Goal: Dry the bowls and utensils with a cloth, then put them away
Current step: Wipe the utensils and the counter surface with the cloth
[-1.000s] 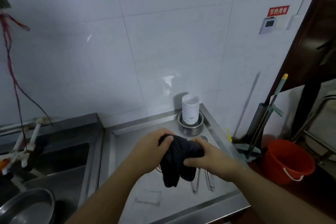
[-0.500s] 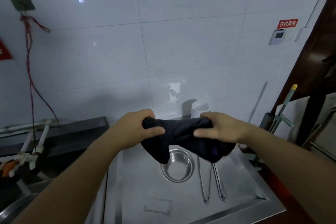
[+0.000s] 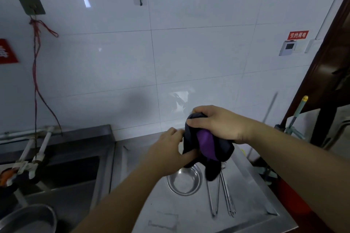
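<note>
- At the far left a steel basin [image 3: 28,219] sits low beside the sink [image 3: 72,172], with white pipes [image 3: 36,149] and a red cord [image 3: 36,73] hanging from the wall above it; nothing here is being handled.
- The left hand [image 3: 166,153] is over the steel drainboard [image 3: 147,204], its fingers curled round the near edge of a dark cloth [image 3: 208,145] with the thumb pressed against the fabric.
- The cloth, black with a purple patch showing, is bunched between both hands in the air, its loose tail dangling just above a small steel bowl [image 3: 184,180] that stands upright on the drainboard.
- Whether anything is wrapped inside the bundle cannot be told from this view; it looks like cloth alone.
- The right hand [image 3: 217,123] clamps the top of the cloth from above, fingers wrapped over it, knuckles toward the wall.
- Just right of the bowl lie long metal utensils [image 3: 221,195], probably tongs or chopsticks, side by side and pointing toward the near edge.
- Risks, as I judge them: the hanging tail could drag over the bowl and skid it on the slick steel; wet metal may slip when gripped through fabric; the utensils lie close to the drainboard's front edge, so a careless sweep could send them to the floor near the red bucket [image 3: 295,212].
</note>
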`<action>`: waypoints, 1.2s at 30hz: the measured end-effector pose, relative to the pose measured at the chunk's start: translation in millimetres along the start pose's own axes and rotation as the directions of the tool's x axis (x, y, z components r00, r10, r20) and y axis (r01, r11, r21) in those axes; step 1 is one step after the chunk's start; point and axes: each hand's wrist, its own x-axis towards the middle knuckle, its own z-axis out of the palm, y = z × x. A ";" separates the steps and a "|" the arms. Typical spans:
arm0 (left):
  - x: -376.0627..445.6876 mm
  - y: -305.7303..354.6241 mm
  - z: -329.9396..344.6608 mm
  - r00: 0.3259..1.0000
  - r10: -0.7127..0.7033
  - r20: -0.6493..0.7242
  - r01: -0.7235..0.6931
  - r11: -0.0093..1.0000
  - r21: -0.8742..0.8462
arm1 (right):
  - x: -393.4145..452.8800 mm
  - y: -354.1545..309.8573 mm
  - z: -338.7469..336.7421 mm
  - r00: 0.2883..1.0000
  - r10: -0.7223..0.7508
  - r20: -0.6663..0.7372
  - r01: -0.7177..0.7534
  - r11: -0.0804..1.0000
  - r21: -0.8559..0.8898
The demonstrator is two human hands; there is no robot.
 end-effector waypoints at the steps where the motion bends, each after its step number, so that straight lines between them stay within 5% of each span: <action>1: 2.0 5.7 0.9 1.000 0.007 0.015 -0.006 0.997 -0.074 | -1.1 -1.7 -0.5 1.000 -0.003 0.013 0.003 1.000 0.010; 4: 6.8 9.9 -5.0 0.995 -0.042 0.086 0.060 0.975 -0.214 | -5.9 -6.8 -8.2 0.997 0.045 0.056 -0.044 0.998 -0.036; 7: 10.6 -2.7 -22.1 0.988 -0.156 -0.018 0.149 0.966 -0.210 | -9.1 -4.9 -25.7 0.995 0.091 0.050 -0.076 0.967 -0.242; 10: 15.8 -10.3 -49.9 0.983 -0.142 -0.115 0.125 0.981 -0.147 | -10.5 1.4 -41.3 0.998 0.041 0.040 -0.010 0.811 -0.585; 13: 21.7 -1.3 -81.2 0.994 -0.070 -0.088 0.061 0.993 -0.100 | -6.8 8.5 -48.5 1.000 -0.018 -0.008 0.007 0.720 -0.694; 19: 21.4 0.2 -136.5 1.000 0.009 0.020 -0.012 0.989 0.148 | -7.3 13.1 -67.9 0.970 -0.155 -0.187 -0.013 0.737 -0.676; 25: 24.7 -1.8 -165.4 0.997 -0.014 0.072 -0.015 0.921 0.388 | -8.0 1.4 -84.8 0.974 -0.191 -0.124 0.045 0.696 -0.716; 30: 23.3 -9.4 -169.6 0.995 -0.058 0.086 0.022 0.928 0.372 | -12.0 5.7 -100.7 0.962 -0.177 -0.210 -0.018 0.723 -0.691; 36: 24.4 -12.3 -176.0 0.998 -0.026 0.052 0.019 0.992 0.127 | -25.7 26.7 -120.6 0.962 -0.085 -0.258 -0.060 0.860 -0.507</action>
